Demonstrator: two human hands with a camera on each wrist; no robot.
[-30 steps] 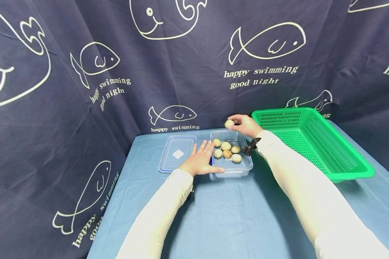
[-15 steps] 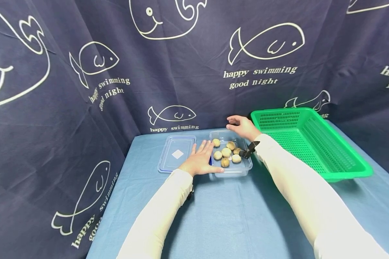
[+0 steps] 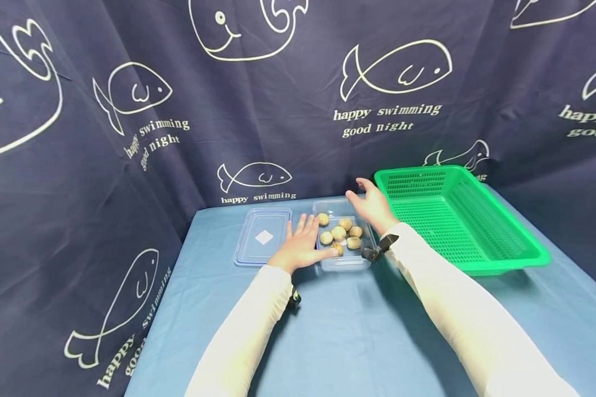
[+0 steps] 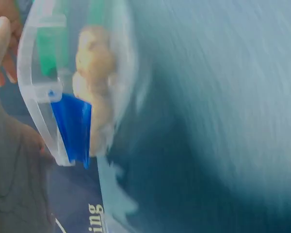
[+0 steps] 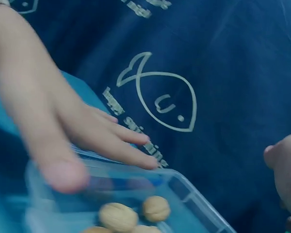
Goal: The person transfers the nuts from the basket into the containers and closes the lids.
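Head view: I see the left hand (image 3: 297,251) splayed at the clear box (image 3: 345,264), probably bracing it. The right hand (image 3: 373,208), fingers parted, holds nothing near the green basket (image 3: 506,264).

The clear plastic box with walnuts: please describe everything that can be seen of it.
The clear plastic box is rectangular, with rounded corners and a rim, its top open. A blue flap shows on one side in the left wrist view. It stands upright on the blue cloth, between a flat lid and a green basket, with several walnuts inside. The left hand appears to touch its left rim.
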